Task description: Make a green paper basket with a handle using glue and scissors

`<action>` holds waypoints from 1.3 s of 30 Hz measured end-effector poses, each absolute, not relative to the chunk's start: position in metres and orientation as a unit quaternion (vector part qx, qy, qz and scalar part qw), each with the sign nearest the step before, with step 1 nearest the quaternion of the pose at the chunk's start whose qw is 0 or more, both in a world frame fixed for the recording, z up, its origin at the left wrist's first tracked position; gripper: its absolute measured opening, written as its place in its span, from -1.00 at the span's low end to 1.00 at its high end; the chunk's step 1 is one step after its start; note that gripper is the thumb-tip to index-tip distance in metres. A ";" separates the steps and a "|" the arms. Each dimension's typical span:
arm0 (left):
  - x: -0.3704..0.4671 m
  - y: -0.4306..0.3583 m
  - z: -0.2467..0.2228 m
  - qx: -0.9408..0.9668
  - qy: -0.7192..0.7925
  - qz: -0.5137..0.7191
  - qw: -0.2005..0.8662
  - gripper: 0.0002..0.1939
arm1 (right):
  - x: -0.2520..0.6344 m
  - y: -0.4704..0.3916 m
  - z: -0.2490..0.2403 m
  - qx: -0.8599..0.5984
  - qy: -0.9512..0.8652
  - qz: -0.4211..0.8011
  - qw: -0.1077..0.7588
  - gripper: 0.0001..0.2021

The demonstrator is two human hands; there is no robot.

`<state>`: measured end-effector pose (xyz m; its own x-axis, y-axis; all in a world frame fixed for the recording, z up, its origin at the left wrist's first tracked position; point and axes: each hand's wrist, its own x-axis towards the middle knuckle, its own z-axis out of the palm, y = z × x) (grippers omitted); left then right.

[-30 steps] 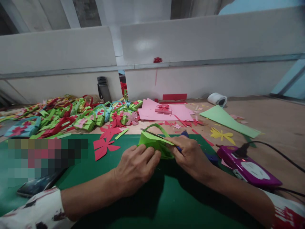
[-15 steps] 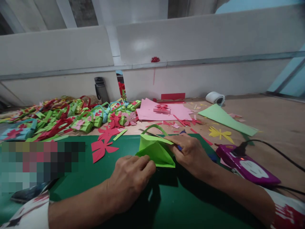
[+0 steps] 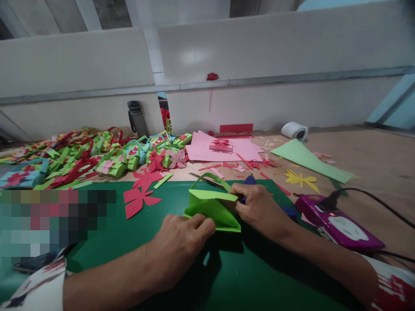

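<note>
A bright green paper bag (image 3: 212,209) with a curved strip handle stands just above the dark green mat (image 3: 110,255). My left hand (image 3: 186,242) pinches its front lower edge, fingers closed. At the bag's right side, my right hand (image 3: 257,211) is closed on its upper edge. The bag gapes between my hands, showing the folds inside. Scissors (image 3: 209,181) lie behind the handle, partly hidden. Close behind my right hand is a blue object (image 3: 250,179), mostly covered. Red paper flower cut-outs (image 3: 140,201) lie left of the bag.
Finished small paper bags (image 3: 112,166) are heaped at the back left near a dark bottle (image 3: 137,119). Pink sheets (image 3: 201,151) and scraps lie behind the mat. At right are a purple power strip (image 3: 340,224) with a cable, a yellow cut-out (image 3: 300,180) and a light green sheet (image 3: 308,160).
The bag's lower front edge has come slightly down and toward me with my left hand. My right hand has shifted slightly right, and more of the scissors shows.
</note>
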<state>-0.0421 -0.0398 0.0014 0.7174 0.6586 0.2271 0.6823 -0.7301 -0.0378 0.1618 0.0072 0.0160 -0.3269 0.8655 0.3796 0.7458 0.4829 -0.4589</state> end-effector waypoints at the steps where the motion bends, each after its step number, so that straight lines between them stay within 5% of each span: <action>1: -0.042 -0.040 0.002 -0.926 -0.361 -0.097 0.056 -0.80 | 0.162 0.008 0.016 -0.502 -0.805 0.102 0.299 -0.81; 11: -0.043 -0.034 0.000 -0.908 -0.387 -0.119 0.106 -0.69 | 0.160 0.005 0.017 -0.461 -0.813 0.175 0.310 -0.85; 18: -0.041 -0.030 0.004 -0.886 -0.424 -0.145 0.117 -0.65 | 0.164 0.003 0.024 -0.427 -0.774 0.377 0.277 -0.65; 23: -0.041 -0.030 0.005 -0.870 -0.450 -0.188 0.074 -0.77 | 0.163 0.002 0.028 -0.462 -0.757 0.371 0.276 -0.48; 39: -0.050 -0.030 0.003 -0.892 -0.254 -0.310 0.206 -0.80 | 0.165 0.010 0.013 -0.431 -0.760 0.393 0.288 -0.60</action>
<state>-0.0500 -0.0303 0.0031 0.6779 0.3263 0.6588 0.5822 -0.7855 -0.2100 0.1653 0.0097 0.0131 -0.4630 0.8809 0.0981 0.4290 0.3196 -0.8449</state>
